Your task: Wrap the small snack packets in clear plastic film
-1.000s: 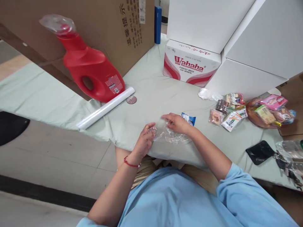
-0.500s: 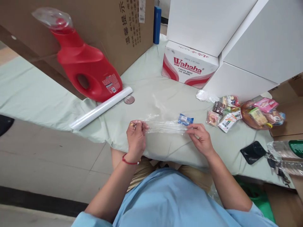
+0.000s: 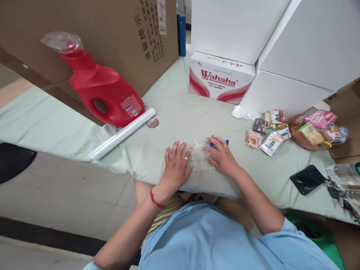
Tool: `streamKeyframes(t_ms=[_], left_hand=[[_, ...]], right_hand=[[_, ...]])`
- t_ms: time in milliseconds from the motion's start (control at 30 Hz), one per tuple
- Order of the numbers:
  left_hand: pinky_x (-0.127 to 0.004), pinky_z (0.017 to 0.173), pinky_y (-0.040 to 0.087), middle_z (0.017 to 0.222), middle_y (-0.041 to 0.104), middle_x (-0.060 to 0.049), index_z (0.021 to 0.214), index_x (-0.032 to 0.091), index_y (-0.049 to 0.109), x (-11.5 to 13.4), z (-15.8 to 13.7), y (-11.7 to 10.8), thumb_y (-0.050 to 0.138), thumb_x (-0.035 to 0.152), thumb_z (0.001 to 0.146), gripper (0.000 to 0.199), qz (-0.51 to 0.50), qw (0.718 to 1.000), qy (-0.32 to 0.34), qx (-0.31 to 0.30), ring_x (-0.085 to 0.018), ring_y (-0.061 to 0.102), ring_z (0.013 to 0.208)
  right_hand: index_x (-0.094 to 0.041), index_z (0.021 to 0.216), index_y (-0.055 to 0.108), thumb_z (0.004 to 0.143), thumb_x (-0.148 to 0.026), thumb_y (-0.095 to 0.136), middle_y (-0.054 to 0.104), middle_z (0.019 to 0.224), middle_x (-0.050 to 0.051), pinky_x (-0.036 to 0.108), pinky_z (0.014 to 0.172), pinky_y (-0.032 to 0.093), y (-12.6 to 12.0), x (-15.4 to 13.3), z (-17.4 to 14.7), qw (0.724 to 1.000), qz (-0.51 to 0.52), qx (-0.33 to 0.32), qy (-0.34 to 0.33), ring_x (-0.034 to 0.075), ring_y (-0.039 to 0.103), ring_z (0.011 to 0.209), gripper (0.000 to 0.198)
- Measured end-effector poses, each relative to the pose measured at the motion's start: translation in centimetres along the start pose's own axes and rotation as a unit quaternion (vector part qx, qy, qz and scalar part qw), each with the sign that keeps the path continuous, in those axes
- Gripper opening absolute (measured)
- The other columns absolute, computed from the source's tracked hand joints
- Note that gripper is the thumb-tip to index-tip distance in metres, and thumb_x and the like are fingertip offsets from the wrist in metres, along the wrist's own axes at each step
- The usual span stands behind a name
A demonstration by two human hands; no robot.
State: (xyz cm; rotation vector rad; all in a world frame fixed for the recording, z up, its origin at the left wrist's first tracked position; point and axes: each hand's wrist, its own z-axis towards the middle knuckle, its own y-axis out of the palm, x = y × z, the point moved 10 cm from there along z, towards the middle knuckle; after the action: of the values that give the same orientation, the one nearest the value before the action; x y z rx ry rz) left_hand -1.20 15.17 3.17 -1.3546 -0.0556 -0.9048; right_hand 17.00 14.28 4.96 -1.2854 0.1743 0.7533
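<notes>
A piece of crinkled clear plastic (image 3: 198, 159), a bag or film, lies on the cloth-covered table between my hands. My left hand (image 3: 176, 163) is palm down at its left edge, fingers stretched out and apart. At the right edge, my right hand (image 3: 223, 157) has its fingers spread over the plastic. Just behind the right fingers lies a small blue packet (image 3: 225, 143), partly covered by them. Neither hand grips anything.
A white plastic roll (image 3: 122, 134), a round metal disc (image 3: 152, 123) and a red jug (image 3: 108, 93) are at left. Behind stands a Wahaha carton (image 3: 221, 78). To the right are wrapped snacks (image 3: 271, 142), a bowl of snacks (image 3: 298, 137) and a black pouch (image 3: 307, 180) with keys.
My fingers have released the plastic that was stretched between them. It now lies bunched on the table, and both hands have flattened and moved closer together.
</notes>
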Motion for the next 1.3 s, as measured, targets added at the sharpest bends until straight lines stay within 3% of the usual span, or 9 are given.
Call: streamKeyframes(t_ms=[133, 300, 367, 533, 733, 833, 933, 1100, 1300], left_hand=[[-0.06, 0.122, 0.033, 0.126, 0.072, -0.013, 0.104, 0.024, 0.074, -0.8, 1.3, 0.7, 0.058, 0.025, 0.094, 0.019, -0.103, 0.994, -0.011, 0.018, -0.036, 0.05, 0.144], [-0.044, 0.094, 0.053, 0.091, 0.071, -0.007, 0.088, 0.024, 0.067, -4.9, 1.1, -0.2, 0.053, 0.033, 0.096, 0.018, -0.221, 0.96, -0.144, 0.089, -0.025, 0.067, 0.091], [-0.045, 0.099, 0.052, 0.099, 0.071, -0.008, 0.089, 0.024, 0.067, -4.2, 1.1, -0.5, 0.055, 0.024, 0.086, 0.011, -0.216, 0.966, -0.111, 0.086, -0.026, 0.066, 0.101], [-0.059, 0.127, 0.025, 0.145, 0.062, -0.011, 0.118, 0.024, 0.069, 0.0, 0.6, 1.7, 0.054, 0.011, 0.068, 0.054, -0.133, 0.989, 0.038, -0.047, -0.032, 0.045, 0.149], [-0.065, 0.129, 0.006, 0.162, 0.049, -0.018, 0.149, 0.023, 0.052, 0.5, 0.6, 3.0, 0.074, 0.037, 0.083, 0.071, -0.083, 0.994, 0.034, -0.067, -0.038, 0.033, 0.157], [-0.06, 0.129, 0.013, 0.149, 0.061, -0.015, 0.134, 0.024, 0.063, 0.5, 1.5, 2.3, 0.074, 0.038, 0.087, 0.051, -0.124, 0.992, 0.021, -0.023, -0.035, 0.043, 0.151], [-0.049, 0.115, 0.038, 0.112, 0.074, -0.011, 0.101, 0.024, 0.07, -0.9, 2.8, 1.3, 0.057, 0.036, 0.098, 0.018, -0.197, 0.979, -0.032, 0.042, -0.03, 0.061, 0.126], [-0.031, 0.073, 0.04, 0.071, 0.061, 0.0, 0.078, 0.024, 0.058, -4.7, 4.1, 0.7, 0.049, 0.038, 0.103, 0.03, -0.236, 0.951, -0.163, 0.117, -0.019, 0.054, 0.068], [-0.031, 0.067, 0.038, 0.053, 0.051, 0.002, 0.07, 0.025, 0.052, -9.7, 5.5, 1.1, 0.052, 0.043, 0.1, 0.035, -0.246, 0.92, -0.287, 0.104, -0.019, 0.051, 0.057]], right_hand=[[-0.025, 0.104, 0.075, 0.102, -0.033, 0.057, 0.07, 0.122, 0.012, 0.051, 0.103, 0.054, 0.6, 1.0, 0.6, 0.987, 0.138, 0.062, 0.061, 0.029, 0.063, 0.118, 0.02], [-0.025, 0.102, 0.07, 0.1, -0.047, 0.056, 0.07, 0.095, 0.005, 0.034, 0.067, 0.058, 0.7, 5.7, -3.1, 0.921, 0.302, 0.057, 0.238, 0.021, 0.067, 0.078, 0.026], [-0.026, 0.109, 0.07, 0.097, -0.041, 0.061, 0.07, 0.11, 0.008, 0.041, 0.081, 0.06, -0.4, 5.3, -4.0, 0.949, 0.238, 0.055, 0.201, 0.025, 0.068, 0.097, 0.021], [-0.03, 0.144, 0.059, 0.089, -0.025, 0.073, 0.043, 0.163, 0.013, 0.065, 0.118, 0.039, 0.7, 0.6, -3.5, 1.0, 0.004, -0.012, 0.02, 0.037, 0.038, 0.147, 0.057], [-0.025, 0.103, 0.075, 0.1, -0.031, 0.059, 0.071, 0.126, 0.012, 0.053, 0.107, 0.049, 1.9, 0.1, -0.8, 0.993, 0.096, 0.039, 0.061, 0.031, 0.06, 0.121, 0.016], [-0.024, 0.098, 0.071, 0.101, -0.042, 0.058, 0.074, 0.092, 0.006, 0.038, 0.079, 0.056, 3.2, 1.0, -0.3, 0.966, 0.222, 0.009, 0.131, 0.022, 0.068, 0.084, 0.023], [-0.024, 0.09, 0.066, 0.095, -0.051, 0.063, 0.069, 0.078, 0.001, 0.031, 0.063, 0.052, 3.8, 2.4, -0.7, 0.922, 0.326, 0.011, 0.208, 0.018, 0.065, 0.069, 0.027], [-0.024, 0.083, 0.063, 0.078, -0.055, 0.076, 0.066, 0.067, -0.002, 0.026, 0.048, 0.044, 3.2, 6.4, -1.6, 0.857, 0.396, 0.074, 0.322, 0.014, 0.054, 0.052, 0.034], [-0.021, 0.082, 0.063, 0.068, -0.054, 0.082, 0.063, 0.063, -0.004, 0.021, 0.039, 0.035, 1.5, 10.5, -3.1, 0.816, 0.395, 0.145, 0.397, 0.01, 0.049, 0.046, 0.041]])
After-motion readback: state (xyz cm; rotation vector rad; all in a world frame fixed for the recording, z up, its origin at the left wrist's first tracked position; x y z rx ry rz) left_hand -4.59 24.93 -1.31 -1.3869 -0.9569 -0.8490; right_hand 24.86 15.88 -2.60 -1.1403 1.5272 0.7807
